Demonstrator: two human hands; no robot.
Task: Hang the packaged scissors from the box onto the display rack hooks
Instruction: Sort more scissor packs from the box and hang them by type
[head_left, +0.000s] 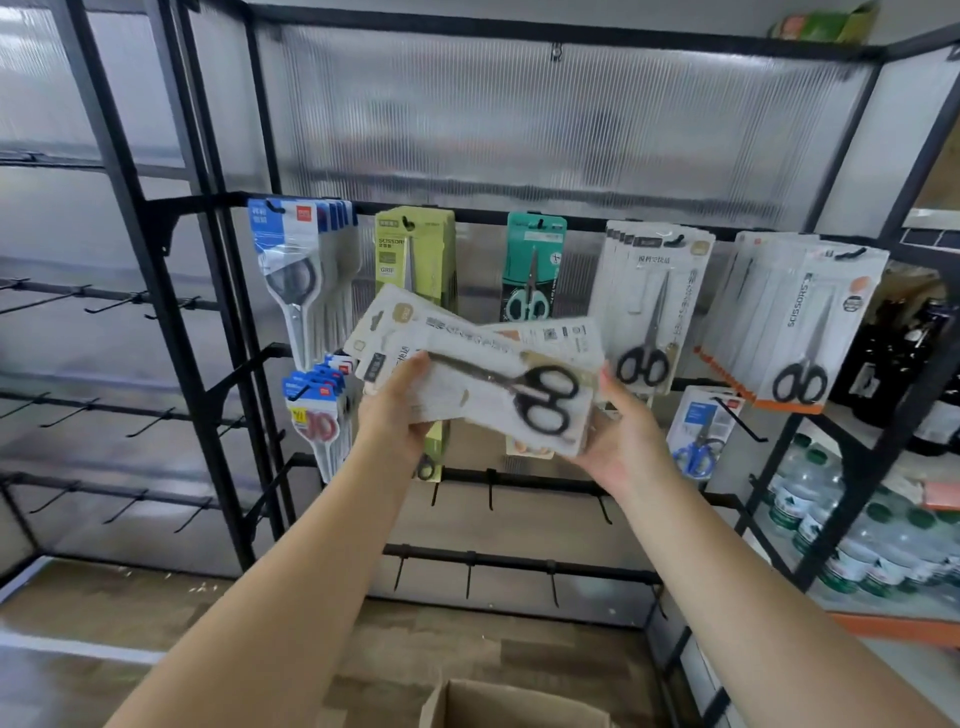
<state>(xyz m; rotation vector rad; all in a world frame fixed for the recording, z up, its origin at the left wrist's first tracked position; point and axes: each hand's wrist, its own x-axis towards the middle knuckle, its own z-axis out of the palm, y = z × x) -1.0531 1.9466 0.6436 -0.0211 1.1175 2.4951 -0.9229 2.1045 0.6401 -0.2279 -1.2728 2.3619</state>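
From the head view, you hold a fanned stack of scissor packs (483, 374) in front of the rack (467, 213), level with its second row. Your left hand (395, 410) grips the stack's left end, thumb on top and fingers curled beneath; your right hand (623, 431) cups the right end by the black handles, fingers wrapped behind the cards. The box (514, 706) sits open at the bottom edge, below your arms. The top-row hooks already carry packs, and the white set (652, 301) just right of the stack looks like the matching kind. I'd judge you're mid-step: packs lifted out, none of this handful hung yet. Next you'll likely need to peel one pack off, turn its hang hole upward, and thread it onto the hook (675, 240) holding the white set, keeping the rest clamped in the other hand.
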